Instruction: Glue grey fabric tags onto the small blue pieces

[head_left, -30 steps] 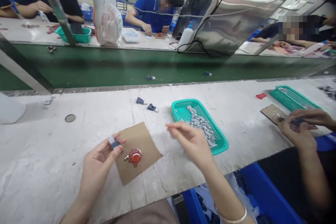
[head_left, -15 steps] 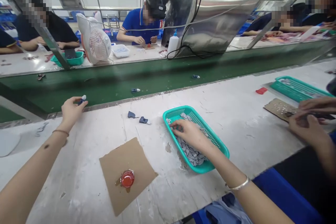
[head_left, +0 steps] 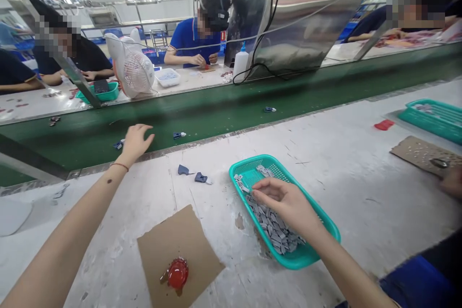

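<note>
My left hand [head_left: 135, 143] reaches over the near edge of the green belt, fingers spread and nothing in them. Beside it on the belt lies a dark blue piece with a pale tip [head_left: 118, 144]. My right hand [head_left: 285, 199] is above a turquoise basket [head_left: 296, 261], its thumb and forefinger tips brought together; whatever may be between them cannot be made out. Small grey parts [head_left: 274, 231] fill much of the basket. Two dark blue pieces, one [head_left: 183, 170] left of the other [head_left: 201, 178], lie on the white table between my hands.
A red round cap-like dish [head_left: 178, 273] with sticky-looking fluid sits on cardboard [head_left: 202, 255]. More blue pieces lie on the belt [head_left: 224, 122]. At right are a co-worker's hand [head_left: 453, 183], a cardboard sheet [head_left: 415, 154] and another basket [head_left: 433, 122]. Across the belt, several people work.
My left hand has let go of the blue piece, which now lies on the belt, and moved right with fingers spread. My right hand has lifted slightly within the basket area. The view has shifted.
</note>
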{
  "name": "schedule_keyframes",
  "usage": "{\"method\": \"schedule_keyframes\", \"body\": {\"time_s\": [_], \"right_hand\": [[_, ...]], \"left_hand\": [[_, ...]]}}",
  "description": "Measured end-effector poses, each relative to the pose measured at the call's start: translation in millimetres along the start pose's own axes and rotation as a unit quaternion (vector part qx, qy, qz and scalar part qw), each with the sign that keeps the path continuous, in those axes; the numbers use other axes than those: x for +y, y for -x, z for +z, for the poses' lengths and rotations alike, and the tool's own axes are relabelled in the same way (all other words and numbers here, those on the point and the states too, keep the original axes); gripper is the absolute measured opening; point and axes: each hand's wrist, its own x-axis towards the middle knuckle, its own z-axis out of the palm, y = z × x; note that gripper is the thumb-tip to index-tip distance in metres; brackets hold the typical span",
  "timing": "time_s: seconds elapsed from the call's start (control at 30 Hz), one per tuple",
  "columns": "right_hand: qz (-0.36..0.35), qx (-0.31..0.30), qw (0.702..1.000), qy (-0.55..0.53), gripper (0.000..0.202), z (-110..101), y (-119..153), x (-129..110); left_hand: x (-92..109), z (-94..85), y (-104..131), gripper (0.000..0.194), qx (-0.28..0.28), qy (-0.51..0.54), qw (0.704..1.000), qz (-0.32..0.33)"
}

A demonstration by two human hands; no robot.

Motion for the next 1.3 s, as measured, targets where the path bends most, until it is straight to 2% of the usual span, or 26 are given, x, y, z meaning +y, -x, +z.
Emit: {"method": "schedule_keyframes", "body": {"time_s": [0.1, 0.2, 0.3, 0.4, 0.53, 0.63, 0.7, 0.77, 0.9, 1.0, 1.17, 1.3], "right_hand": [[0.04, -0.005, 0.999, -0.022, 0.03, 6, 9, -1], [0.051, 0.01, 0.998, -0.028, 0.032, 12, 16, -1], [0.063, 0.011, 0.997, -0.03, 0.034, 15, 21, -1], [0.077, 0.018, 0.996, -0.037, 0.036, 14, 26, 1], [0.059, 0.067, 0.995, -0.034, 0.032, 15, 34, 4], [-0.024, 0.102, 0.994, -0.002, 0.024, 24, 45, 2], [-0.091, 0.123, 0.987, 0.049, 0.018, 36, 55, -3], [-0.142, 0.11, 0.979, 0.095, 0.014, 53, 67, -6], [-0.221, 0.025, 0.963, 0.154, 0.015, 90, 89, 3], [-0.245, 0.012, 0.945, 0.215, 0.019, 107, 100, 20], [-0.27, 0.018, 0.926, 0.263, 0.016, 110, 106, 28], [-0.248, 0.025, 0.933, 0.26, 0.012, 114, 104, 22]], "left_hand": [[28, 24.6, -7, 0.039, -0.055, 0.058, 0.996, 0.027], [43, 41.9, -9, 0.029, -0.062, 0.122, 0.991, -0.002], [47, 43.0, -4, 0.016, -0.04, 0.2, 0.977, -0.064], [50, 30.3, 14, 0.015, -0.027, 0.306, 0.942, -0.134], [55, 3.8, 68, 0.01, -0.055, 0.444, 0.875, -0.186], [55, -15.9, 123, 0.009, -0.09, 0.519, 0.819, -0.229], [54, -27.2, 159, 0.016, -0.118, 0.572, 0.767, -0.267], [54, -36.8, 192, 0.027, -0.138, 0.602, 0.727, -0.3], [59, -50.4, 245, 0.036, -0.136, 0.593, 0.715, -0.343], [63, -53.9, 277, 0.036, -0.128, 0.592, 0.714, -0.35], [68, -47.3, 319, 0.029, -0.099, 0.624, 0.69, -0.353], [77, -39.9, 334, 0.029, -0.068, 0.66, 0.661, -0.35]]}}
